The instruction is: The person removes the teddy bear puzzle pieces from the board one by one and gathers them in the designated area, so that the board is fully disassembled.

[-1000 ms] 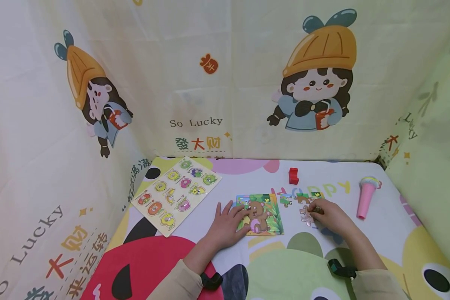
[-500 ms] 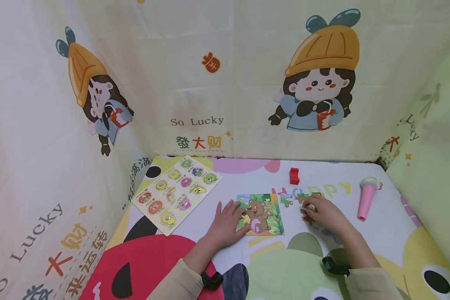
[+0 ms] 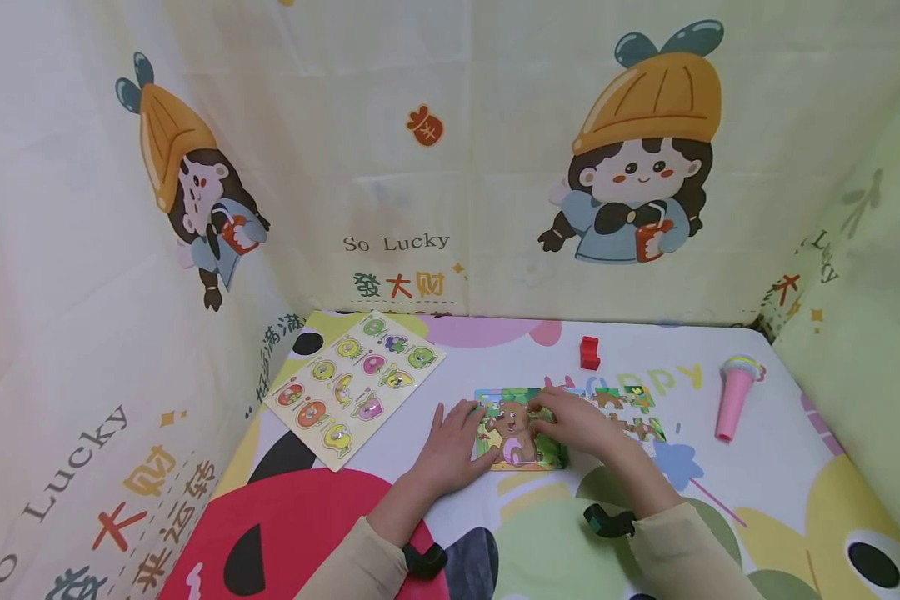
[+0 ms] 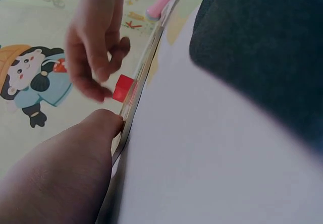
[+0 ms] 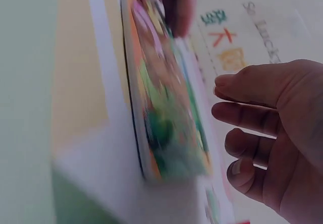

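A small bear jigsaw puzzle (image 3: 512,446) lies on the printed tablecloth. My left hand (image 3: 450,446) rests on its left edge with fingers extended. Over the puzzle's right side is my right hand (image 3: 577,425), its fingers loosely bent. In the right wrist view, those fingers (image 5: 247,118) show gaps between them and nothing held, beside the motion-blurred puzzle (image 5: 164,108). Loose jigsaw pieces (image 3: 648,429) lie right of the puzzle, partly hidden by the right hand. The left wrist view shows my left thumb (image 4: 108,123) at the puzzle's edge.
A sheet with fruit pictures (image 3: 356,383) lies at the left. Behind the puzzle stands a small red block (image 3: 589,353). A pink toy microphone (image 3: 731,408) lies at the right. Printed cloth walls (image 3: 495,250) enclose the table's back and sides.
My right hand has moved left from the loose pieces to over the puzzle, uncovering some pieces at the right. The left hand has stayed on the puzzle's edge.
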Motion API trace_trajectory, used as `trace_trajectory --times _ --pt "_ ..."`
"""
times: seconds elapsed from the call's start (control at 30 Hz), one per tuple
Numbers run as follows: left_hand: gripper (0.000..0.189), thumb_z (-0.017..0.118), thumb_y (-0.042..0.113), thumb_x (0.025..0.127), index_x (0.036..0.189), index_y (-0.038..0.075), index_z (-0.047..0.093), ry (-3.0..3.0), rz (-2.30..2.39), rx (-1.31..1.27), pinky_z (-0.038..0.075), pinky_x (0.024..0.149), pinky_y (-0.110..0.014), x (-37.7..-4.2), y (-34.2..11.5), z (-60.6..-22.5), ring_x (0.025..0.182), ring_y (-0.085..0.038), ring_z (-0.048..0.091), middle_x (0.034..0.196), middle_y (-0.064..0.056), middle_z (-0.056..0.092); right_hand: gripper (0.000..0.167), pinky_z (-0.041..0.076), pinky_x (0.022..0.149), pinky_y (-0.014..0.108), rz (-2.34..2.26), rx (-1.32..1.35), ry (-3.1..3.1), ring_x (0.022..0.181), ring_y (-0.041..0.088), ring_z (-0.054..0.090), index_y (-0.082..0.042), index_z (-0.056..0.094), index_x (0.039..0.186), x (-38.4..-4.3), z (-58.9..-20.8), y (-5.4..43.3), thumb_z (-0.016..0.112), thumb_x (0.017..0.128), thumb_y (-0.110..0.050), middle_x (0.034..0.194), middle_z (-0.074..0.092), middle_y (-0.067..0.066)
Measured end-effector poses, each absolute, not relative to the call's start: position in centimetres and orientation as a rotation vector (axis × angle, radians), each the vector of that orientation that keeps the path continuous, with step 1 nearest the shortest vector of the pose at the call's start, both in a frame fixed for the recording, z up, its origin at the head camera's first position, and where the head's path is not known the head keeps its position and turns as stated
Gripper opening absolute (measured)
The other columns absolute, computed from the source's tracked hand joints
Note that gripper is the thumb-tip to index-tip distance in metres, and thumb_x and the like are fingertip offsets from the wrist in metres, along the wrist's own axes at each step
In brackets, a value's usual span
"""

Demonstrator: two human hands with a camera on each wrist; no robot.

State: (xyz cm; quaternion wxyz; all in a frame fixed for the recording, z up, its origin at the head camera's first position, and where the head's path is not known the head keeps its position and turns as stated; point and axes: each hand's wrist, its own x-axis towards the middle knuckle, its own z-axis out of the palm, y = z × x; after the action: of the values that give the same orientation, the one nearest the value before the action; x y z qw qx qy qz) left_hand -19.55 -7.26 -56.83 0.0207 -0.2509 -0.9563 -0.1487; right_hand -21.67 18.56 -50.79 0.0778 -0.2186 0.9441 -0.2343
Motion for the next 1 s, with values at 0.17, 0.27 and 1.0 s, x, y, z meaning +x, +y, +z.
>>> trace_trajectory --times 0.17,0.27,1.0 --pt "0.078 0.051 0.064 0.092 0.150 0.012 0.041 -2.971 -0.444 -0.773 0.016 0.120 -0.061 -19.6 -7.4 -56.7 0.147 -0.024 0.031 0.154 -0.005 0.039 0.024 0.053 0.087 0.039 -0.735 -0.723 2.771 0.091 0.011 0.059 -0.017 0.068 0.115 -22.2 -51.5 16.2 0.069 0.092 -0.025 0.106 0.062 -0.005" --pt "0.081 0.050 0.066 0.092 0.150 0.011 0.041 -2.969 -0.438 -0.768 0.017 0.121 -0.058 -19.7 -7.4 -56.7 0.147 -0.023 0.033 0.154 -0.004 0.040 0.024 0.053 0.087 0.039 -0.739 -0.753 2.752 0.093 0.010 0.057 -0.016 0.068 0.114 -22.3 -51.8 15.1 0.069 0.092 -0.026 0.105 0.061 -0.005" --pt "0.083 0.048 0.069 0.092 0.152 0.012 0.038 -2.978 -0.412 -0.777 0.018 0.122 -0.056 -19.8 -7.6 -56.7 0.147 -0.021 0.033 0.156 -0.002 0.038 0.029 0.048 0.075 0.030 -0.754 -0.545 2.721 0.080 0.012 0.050 -0.014 0.062 0.109 -23.0 -52.2 13.1 0.076 0.087 -0.027 0.095 0.051 -0.002"
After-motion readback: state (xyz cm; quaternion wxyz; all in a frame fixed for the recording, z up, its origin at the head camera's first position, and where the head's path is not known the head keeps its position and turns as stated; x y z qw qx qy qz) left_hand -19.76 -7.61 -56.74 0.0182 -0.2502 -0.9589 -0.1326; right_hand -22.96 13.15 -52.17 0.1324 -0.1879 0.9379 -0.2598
